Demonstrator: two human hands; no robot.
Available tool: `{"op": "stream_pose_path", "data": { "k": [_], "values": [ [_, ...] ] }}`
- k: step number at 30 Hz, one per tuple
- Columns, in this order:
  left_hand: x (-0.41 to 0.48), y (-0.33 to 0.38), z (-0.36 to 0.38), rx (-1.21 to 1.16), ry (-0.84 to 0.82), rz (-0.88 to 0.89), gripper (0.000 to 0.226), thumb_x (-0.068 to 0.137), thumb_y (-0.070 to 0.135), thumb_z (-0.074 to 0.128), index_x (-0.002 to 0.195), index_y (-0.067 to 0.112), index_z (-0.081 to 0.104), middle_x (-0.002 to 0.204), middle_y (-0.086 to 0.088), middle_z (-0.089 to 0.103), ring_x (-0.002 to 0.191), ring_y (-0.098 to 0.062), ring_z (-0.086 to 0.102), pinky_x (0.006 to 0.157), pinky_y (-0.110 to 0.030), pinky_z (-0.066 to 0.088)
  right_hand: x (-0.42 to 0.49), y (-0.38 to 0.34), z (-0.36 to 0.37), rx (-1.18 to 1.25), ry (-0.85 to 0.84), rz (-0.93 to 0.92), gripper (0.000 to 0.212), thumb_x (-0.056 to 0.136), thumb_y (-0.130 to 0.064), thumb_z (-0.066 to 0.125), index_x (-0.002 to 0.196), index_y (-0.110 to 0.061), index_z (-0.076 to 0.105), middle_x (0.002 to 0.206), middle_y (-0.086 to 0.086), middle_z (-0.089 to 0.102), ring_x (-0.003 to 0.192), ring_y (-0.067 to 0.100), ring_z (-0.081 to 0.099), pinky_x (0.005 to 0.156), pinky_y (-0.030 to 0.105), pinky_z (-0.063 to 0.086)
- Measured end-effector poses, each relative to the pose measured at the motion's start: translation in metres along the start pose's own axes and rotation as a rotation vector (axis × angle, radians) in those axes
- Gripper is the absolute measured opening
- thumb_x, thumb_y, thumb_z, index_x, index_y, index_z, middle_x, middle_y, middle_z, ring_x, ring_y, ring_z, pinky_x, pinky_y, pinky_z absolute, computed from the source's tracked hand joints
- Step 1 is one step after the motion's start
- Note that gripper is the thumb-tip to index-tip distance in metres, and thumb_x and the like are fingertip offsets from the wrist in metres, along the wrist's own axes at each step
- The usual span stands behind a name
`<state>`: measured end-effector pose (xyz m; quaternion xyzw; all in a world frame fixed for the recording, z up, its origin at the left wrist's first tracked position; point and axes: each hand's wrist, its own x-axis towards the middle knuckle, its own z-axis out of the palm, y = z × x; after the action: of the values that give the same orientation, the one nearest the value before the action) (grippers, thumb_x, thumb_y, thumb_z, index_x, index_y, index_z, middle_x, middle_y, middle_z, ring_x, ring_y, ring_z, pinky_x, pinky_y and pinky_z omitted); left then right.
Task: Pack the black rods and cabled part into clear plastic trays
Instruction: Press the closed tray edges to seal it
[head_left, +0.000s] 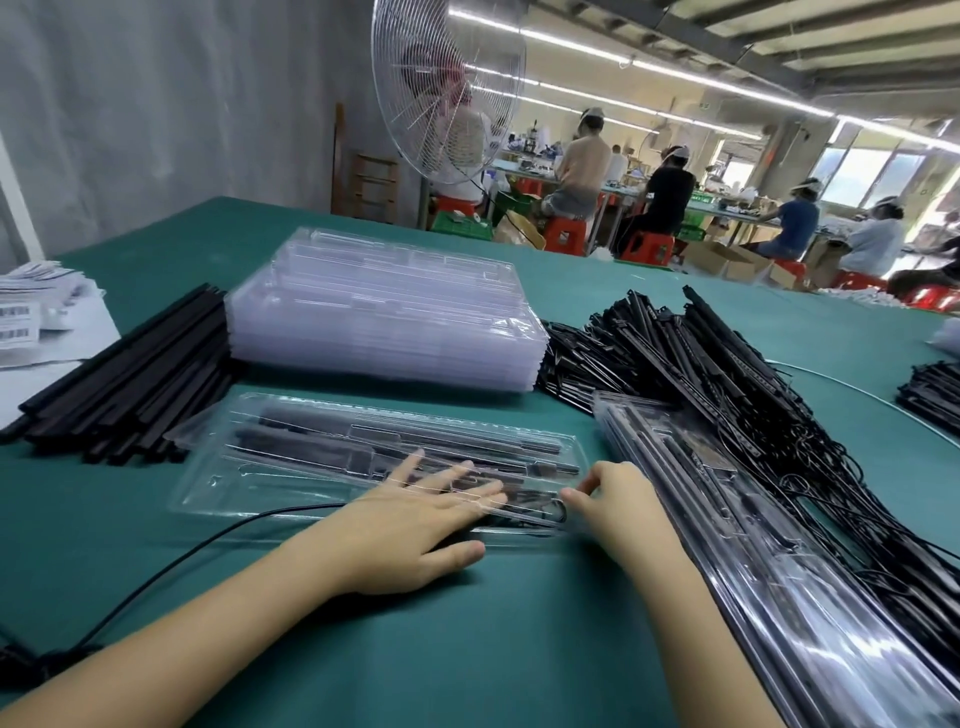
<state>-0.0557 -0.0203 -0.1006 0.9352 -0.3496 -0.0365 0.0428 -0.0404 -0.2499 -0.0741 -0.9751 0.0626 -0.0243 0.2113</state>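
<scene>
**Q:** What is shown at the centre of the green-covered desk (519, 649)?

**A:** A long clear plastic tray (218, 483) is laid flat in front of the person, and slim black rods (363, 447) can be seen through it. The left hand (415, 525) is spread wide and pressed flat on the tray's top. The right hand (618, 499) is curled, with its fingertips pinched on the tray's right end, where a black cable loop (558, 512) is lodged.

**Q:** And what is placed around it?

**A:** A stack of empty clear trays (384, 306) is set just behind. A pile of loose black rods (130, 374) is placed to the left and a heap of black cabled parts (727, 364) to the right. Filled trays (779, 545) are stacked beside the right forearm.
</scene>
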Motion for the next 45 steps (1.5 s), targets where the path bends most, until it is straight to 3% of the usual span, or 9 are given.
{"op": "stream_pose_path", "data": {
  "k": [4,10,22,26,30,32,34,38,45],
  "values": [
    [0.002,0.000,-0.002,-0.038,-0.024,-0.007,0.054,0.098,0.056,0.017,0.149,0.044,0.010,0.147,0.036,-0.009,0.138,0.005,-0.019,0.112,-0.039,-0.019,-0.002,-0.003,0.002,-0.045,-0.010,-0.077,0.034,0.093,-0.023,0.056,0.126,-0.027,0.054,0.135,0.009,0.042,0.121,0.028,0.043,0.098,0.033,0.035],
    [0.003,0.002,-0.002,-0.032,-0.035,-0.026,0.056,0.096,0.059,0.016,0.149,0.042,0.011,0.144,0.035,-0.015,0.138,0.007,-0.018,0.111,-0.041,-0.020,-0.020,-0.010,0.009,0.114,0.075,-0.396,0.042,0.082,0.012,0.049,0.101,-0.015,0.074,0.116,0.002,0.064,0.114,0.021,0.054,0.099,0.029,0.039],
    [-0.008,0.001,-0.005,0.046,0.079,0.039,0.055,0.102,0.044,0.013,0.153,0.025,0.002,0.159,0.013,-0.004,0.146,-0.011,-0.010,0.102,-0.011,-0.024,-0.020,-0.010,0.009,0.334,0.009,-0.265,0.009,0.082,-0.028,0.070,0.076,-0.033,0.065,0.093,-0.016,0.065,0.094,-0.001,0.057,0.075,-0.002,0.034],
    [-0.047,0.006,-0.022,0.156,0.243,0.120,0.064,0.100,0.041,0.004,0.136,0.021,0.052,0.140,0.007,0.051,0.131,-0.002,0.043,0.110,-0.013,0.027,-0.017,-0.009,0.009,0.269,0.004,-0.279,0.005,0.083,-0.030,0.069,0.078,-0.030,0.069,0.088,-0.018,0.061,0.092,0.001,0.056,0.077,0.008,0.037],
    [-0.074,0.010,-0.029,0.074,0.379,0.200,0.059,0.101,0.036,0.020,0.089,0.022,0.076,0.090,0.012,0.074,0.084,-0.005,0.069,0.067,-0.024,0.056,-0.017,-0.009,0.014,0.205,0.026,-0.318,0.010,0.082,-0.026,0.070,0.086,-0.018,0.074,0.092,-0.014,0.060,0.096,0.009,0.059,0.086,0.023,0.042],
    [-0.068,0.014,-0.036,-0.098,0.450,0.162,0.049,0.099,0.035,0.031,0.081,0.016,0.073,0.079,0.007,0.071,0.073,-0.011,0.067,0.059,-0.027,0.053,-0.019,-0.010,0.017,0.155,0.060,-0.338,0.010,0.082,-0.028,0.070,0.086,-0.019,0.073,0.093,-0.015,0.059,0.097,0.012,0.058,0.090,0.029,0.042],
    [-0.050,0.015,-0.040,-0.195,0.511,0.070,0.044,0.097,0.037,0.033,0.106,0.016,0.071,0.109,0.004,0.070,0.101,-0.006,0.062,0.088,-0.024,0.049,-0.021,-0.009,0.019,0.079,0.088,-0.347,0.013,0.083,-0.032,0.068,0.090,-0.022,0.073,0.101,-0.013,0.061,0.101,0.018,0.054,0.091,0.031,0.041],
    [-0.006,0.009,-0.026,-0.072,0.179,-0.114,0.052,0.101,0.049,0.016,0.148,0.043,-0.005,0.152,0.021,-0.016,0.140,-0.002,-0.023,0.115,-0.031,-0.015,-0.026,-0.008,0.022,0.062,0.075,-0.273,0.018,0.084,-0.035,0.067,0.099,-0.027,0.073,0.111,0.000,0.051,0.113,0.021,0.042,0.094,0.023,0.030],
    [0.003,-0.002,0.001,0.006,-0.009,-0.207,0.047,0.097,0.058,0.008,0.135,0.057,-0.019,0.154,0.021,-0.018,0.142,-0.010,-0.024,0.112,-0.046,-0.019,-0.020,0.000,0.006,0.153,0.147,0.005,0.025,0.094,-0.008,0.049,0.116,-0.002,0.060,0.132,0.018,0.048,0.124,0.026,0.044,0.100,0.029,0.032]
  ]
}}
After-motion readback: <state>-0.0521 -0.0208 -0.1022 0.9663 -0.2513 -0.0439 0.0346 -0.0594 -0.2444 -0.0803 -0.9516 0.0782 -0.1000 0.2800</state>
